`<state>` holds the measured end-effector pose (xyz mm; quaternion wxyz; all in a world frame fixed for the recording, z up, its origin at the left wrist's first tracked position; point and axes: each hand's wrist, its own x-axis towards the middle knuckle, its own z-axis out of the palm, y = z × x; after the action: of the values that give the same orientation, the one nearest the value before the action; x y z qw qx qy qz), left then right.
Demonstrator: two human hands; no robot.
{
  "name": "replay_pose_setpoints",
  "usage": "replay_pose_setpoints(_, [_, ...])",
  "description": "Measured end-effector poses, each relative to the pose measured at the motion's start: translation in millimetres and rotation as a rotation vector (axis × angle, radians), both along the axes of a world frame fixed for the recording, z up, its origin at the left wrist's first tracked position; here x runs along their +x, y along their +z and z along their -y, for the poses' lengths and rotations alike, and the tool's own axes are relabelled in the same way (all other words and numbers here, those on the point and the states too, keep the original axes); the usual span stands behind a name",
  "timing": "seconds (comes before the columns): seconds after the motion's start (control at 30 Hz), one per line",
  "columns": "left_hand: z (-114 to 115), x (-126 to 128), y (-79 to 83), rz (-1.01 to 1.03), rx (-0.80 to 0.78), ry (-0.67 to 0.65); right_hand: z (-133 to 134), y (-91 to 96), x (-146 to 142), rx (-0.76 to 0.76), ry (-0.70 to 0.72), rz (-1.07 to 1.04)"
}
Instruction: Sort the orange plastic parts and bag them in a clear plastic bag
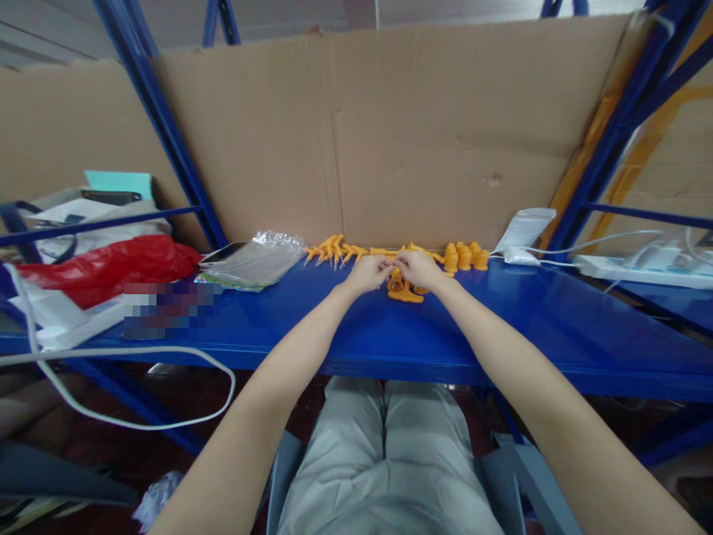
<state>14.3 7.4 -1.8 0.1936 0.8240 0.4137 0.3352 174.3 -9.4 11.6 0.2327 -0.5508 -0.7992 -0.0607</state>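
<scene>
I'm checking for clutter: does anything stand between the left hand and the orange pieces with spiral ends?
Nothing visible does: the orange pieces lie just beyond and left of the left hand, on the blue tabletop. The plastic bag is farther left.

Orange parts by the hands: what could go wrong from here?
The left hand and right hand partly hide whatever is between them, so a slip might go unnoticed. Orange parts lie close around both hands, so a stray movement could knock some out of place.
</scene>
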Motion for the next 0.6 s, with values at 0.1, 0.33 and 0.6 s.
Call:
replay_pose_setpoints(0.1, [1.0,2.7,0.6,0.127,-0.107,-0.012,0.4,0.5,-0.2,0.013,0.011,-0.017])
replay_pose_setpoints(0.33, [1.4,1.9,7.1,0.459,-0.233,-0.056,-0.8,1.4,3.9,0.078,0.013,-0.083])
replay_pose_setpoints(0.6, [-6.1,-11.9,19.6,0.629,-0.166,0.050,-9.4,-3.4,15.3,0.103,-0.061,-0.095])
